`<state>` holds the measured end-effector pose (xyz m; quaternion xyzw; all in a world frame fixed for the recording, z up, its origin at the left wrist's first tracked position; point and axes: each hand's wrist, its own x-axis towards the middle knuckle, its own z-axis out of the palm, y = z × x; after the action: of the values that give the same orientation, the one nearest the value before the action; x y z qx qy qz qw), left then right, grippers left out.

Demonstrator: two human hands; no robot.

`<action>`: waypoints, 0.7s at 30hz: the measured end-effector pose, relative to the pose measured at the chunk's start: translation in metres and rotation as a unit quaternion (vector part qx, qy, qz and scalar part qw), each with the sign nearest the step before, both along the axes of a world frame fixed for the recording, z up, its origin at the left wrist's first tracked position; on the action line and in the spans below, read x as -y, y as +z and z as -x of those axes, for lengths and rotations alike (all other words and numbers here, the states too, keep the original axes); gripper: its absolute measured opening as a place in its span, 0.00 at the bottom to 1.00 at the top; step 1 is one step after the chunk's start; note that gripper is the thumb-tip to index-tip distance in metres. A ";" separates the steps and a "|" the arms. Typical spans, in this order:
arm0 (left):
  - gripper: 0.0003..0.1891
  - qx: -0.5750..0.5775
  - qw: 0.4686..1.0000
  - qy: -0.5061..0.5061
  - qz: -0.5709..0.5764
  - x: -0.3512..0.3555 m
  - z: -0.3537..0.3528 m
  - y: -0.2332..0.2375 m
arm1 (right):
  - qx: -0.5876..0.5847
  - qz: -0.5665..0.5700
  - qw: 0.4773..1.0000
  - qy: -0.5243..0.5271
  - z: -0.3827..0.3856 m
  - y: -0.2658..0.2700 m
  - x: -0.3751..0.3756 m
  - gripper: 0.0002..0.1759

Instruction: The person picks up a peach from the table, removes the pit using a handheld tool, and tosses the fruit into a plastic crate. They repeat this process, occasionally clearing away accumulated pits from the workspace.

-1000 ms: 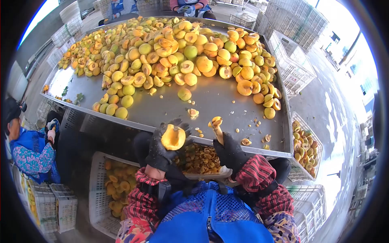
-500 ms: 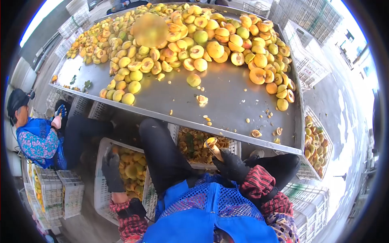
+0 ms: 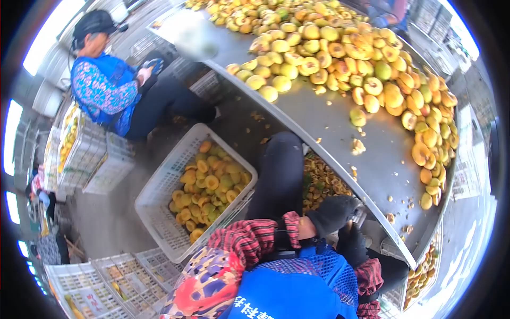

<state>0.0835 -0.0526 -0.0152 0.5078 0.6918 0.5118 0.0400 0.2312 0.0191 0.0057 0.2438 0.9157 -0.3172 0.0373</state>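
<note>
My left hand point(image 3: 333, 213), in a dark glove, reaches across my lap with its fingers curled. Whatever it holds, if anything, is hidden. Close below it, my right hand point(image 3: 353, 243), also dark-gloved, is closed on a slim tan, wooden-looking tool point(image 3: 349, 225); only a small part of it shows. Both hands are beside the metal table's front edge, above a crate of fruit scraps point(image 3: 321, 183). Left of my knee, a white plastic crate point(image 3: 159, 198) holds halved yellow fruit point(image 3: 210, 183), like apricots or small peaches.
The metal table point(image 3: 340, 125) bears a large heap of halved fruit point(image 3: 366, 64) and loose bits. A person in a blue vest point(image 3: 114, 87) sits at the left, near stacked crates point(image 3: 109, 165). More crates point(image 3: 122, 276) stand behind my left side. Another person's arm point(image 3: 390, 18) shows across the table.
My view has turned left. My left hand has moved from the crate of halved fruit to beside my right hand. The fruit piece seen at my right hand no longer shows.
</note>
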 end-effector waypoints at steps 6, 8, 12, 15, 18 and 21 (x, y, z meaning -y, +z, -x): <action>0.06 0.284 0.954 0.090 -0.021 -0.004 0.011 0.008 | 0.089 -0.008 0.993 -0.075 0.032 0.020 0.006 0.18; 0.06 0.286 0.952 0.106 -0.037 -0.009 0.010 0.001 | 0.111 -0.002 0.989 -0.096 0.026 0.007 0.002 0.18; 0.06 0.136 0.987 0.064 -0.060 0.005 0.013 0.004 | 0.093 0.049 0.988 -0.110 0.034 0.020 0.011 0.15; 0.09 0.056 0.995 0.035 -0.077 0.013 0.015 0.004 | 0.067 -0.023 0.995 -0.064 0.036 0.036 0.008 0.12; 0.12 0.020 0.994 0.034 -0.103 0.015 0.016 0.017 | 0.053 -0.043 0.995 -0.066 0.031 0.033 0.001 0.10; 0.09 0.056 0.992 0.025 -0.113 0.014 0.014 0.025 | -0.004 0.013 0.997 -0.080 0.001 -0.022 -0.012 0.13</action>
<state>0.0698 -0.0670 0.0099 0.4617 0.6389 0.6152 0.0085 0.2306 0.0312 -0.0162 0.3147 0.8891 -0.3323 0.0115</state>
